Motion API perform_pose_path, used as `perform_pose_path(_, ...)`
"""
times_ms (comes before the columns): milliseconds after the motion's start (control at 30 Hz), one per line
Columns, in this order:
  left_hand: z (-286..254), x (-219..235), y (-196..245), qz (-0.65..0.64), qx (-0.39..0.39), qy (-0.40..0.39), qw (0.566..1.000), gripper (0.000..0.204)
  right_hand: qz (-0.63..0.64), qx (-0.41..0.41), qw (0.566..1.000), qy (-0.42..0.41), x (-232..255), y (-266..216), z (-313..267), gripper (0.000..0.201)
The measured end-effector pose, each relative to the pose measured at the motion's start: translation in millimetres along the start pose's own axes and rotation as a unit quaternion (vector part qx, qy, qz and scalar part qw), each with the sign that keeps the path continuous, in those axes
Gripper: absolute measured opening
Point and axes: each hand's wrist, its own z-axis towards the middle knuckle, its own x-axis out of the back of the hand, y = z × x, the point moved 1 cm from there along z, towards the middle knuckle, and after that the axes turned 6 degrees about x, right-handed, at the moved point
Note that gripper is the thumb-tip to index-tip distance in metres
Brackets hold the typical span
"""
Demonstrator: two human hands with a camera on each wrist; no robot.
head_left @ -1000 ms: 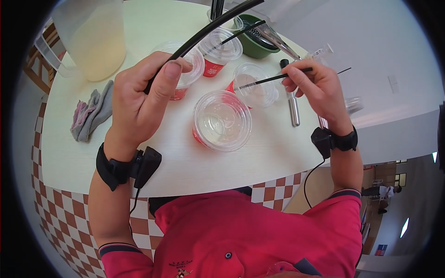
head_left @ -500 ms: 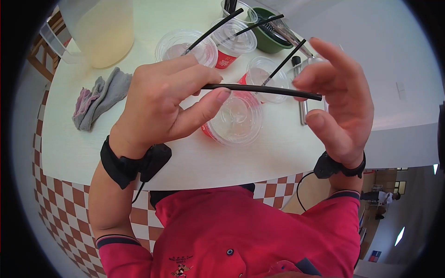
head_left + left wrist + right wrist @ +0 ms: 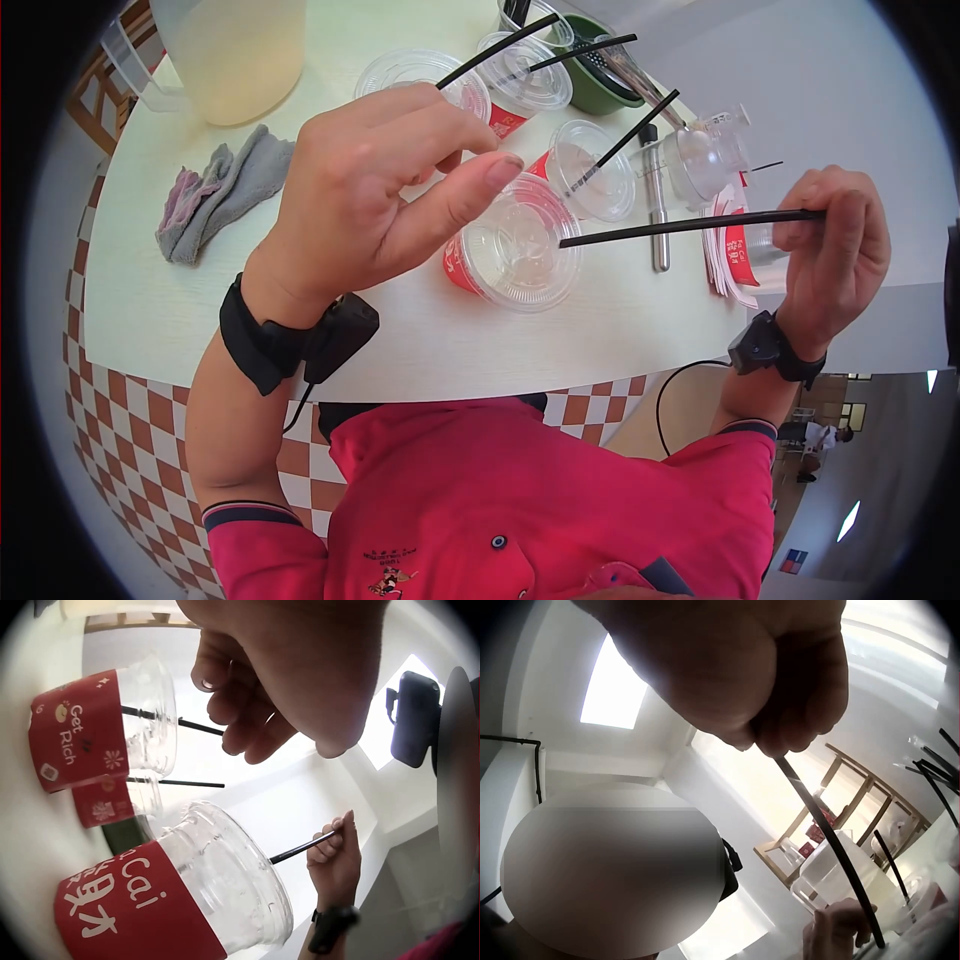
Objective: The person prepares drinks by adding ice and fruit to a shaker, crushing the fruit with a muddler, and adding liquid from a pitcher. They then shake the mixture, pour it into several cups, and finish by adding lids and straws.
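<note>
My right hand (image 3: 835, 250) pinches one end of a black straw (image 3: 690, 225); the straw's other end is over the lid of the nearest cup (image 3: 520, 245). Left of that cup, my left hand (image 3: 375, 195) hovers with thumb and fingers apart, holding nothing. Three more lidded cups with red sleeves stand behind, each with a black straw slanting up: one (image 3: 590, 170) to the right, one (image 3: 525, 75) at the back, one (image 3: 425, 75) partly behind my left hand. In the right wrist view the held straw (image 3: 825, 825) runs down from the fingertips.
A pitcher of pale yellow liquid (image 3: 235, 60) stands back left, with a grey cloth (image 3: 225, 190) in front. A green container (image 3: 590, 85) is at the back. A metal rod (image 3: 656, 205), clear vessel (image 3: 705, 160) and stack of red-and-white sleeves (image 3: 728, 250) lie right.
The black straw has passed from my left hand to my right, which has moved out to the right with it. The earlier straw now leans in the right-hand cup.
</note>
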Motion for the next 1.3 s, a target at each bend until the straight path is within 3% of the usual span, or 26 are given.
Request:
perform_pose_path(167, -2, -3, -4, -0.006, 0.012, -0.008, 1.0, 0.017, -0.014, -0.024, 0.997, -0.07, -38, -1, -4, 0.011)
perform_pose_path(267, -3, -3, -6, -0.008, 0.02, -0.003, 1.0, 0.017, -0.102, -0.039, 0.973, -0.204, -54, -9, 4, 0.013)
perform_pose_path(367, -3, -2, -7, -0.016, 0.028, 0.029, 0.999, 0.018, -0.1, -0.064, 0.939, -0.323, -74, 7, 3, 0.01)
perform_pose_path(467, -2, 1, -6, -0.018, 0.036, 0.044, 0.998, 0.018, -0.091, -0.022, 0.971, -0.218, -82, 15, 0, 0.026)
perform_pose_path(500, -1, 1, -4, -0.016, 0.039, 0.045, 0.998, 0.018, -0.116, 0.035, 0.972, -0.202, -79, 15, 1, 0.036)
perform_pose_path(633, -1, 3, -3, -0.021, 0.013, 0.022, 0.999, 0.017, -0.085, 0.172, 0.98, -0.044, -62, 14, -14, 0.04)
perform_pose_path(733, -1, 11, 3, -0.019, 0.0, -0.019, 1.0, 0.019, 0.046, 0.181, 0.982, -0.039, -61, 1, -38, 0.029)
perform_pose_path(800, -3, 13, 11, -0.038, -0.025, -0.031, 0.998, 0.033, 0.12, 0.209, 0.963, -0.12, -73, -7, -38, 0.027)
perform_pose_path(867, 3, 11, 35, -0.087, -0.05, -0.038, 0.994, 0.051, 0.165, 0.231, 0.949, -0.135, -99, -14, -40, 0.028)
perform_pose_path(933, 17, -3, 67, -0.107, -0.163, -0.013, 0.981, 0.059, 0.178, 0.263, 0.939, -0.134, -110, -21, -34, 0.026)
perform_pose_path(1067, 35, -49, 114, -0.226, -0.21, 0.051, 0.95, 0.054, 0.197, 0.284, 0.93, -0.127, -126, -23, -31, 0.027)
perform_pose_path(1167, 44, -67, 142, -0.328, -0.189, 0.015, 0.925, 0.041, 0.2, 0.288, 0.93, -0.106, -128, -21, -34, 0.028)
perform_pose_path(1300, 11, -104, 153, -0.328, -0.107, 0.158, 0.925, 0.037, 0.202, 0.28, 0.934, -0.087, -126, -13, -34, 0.029)
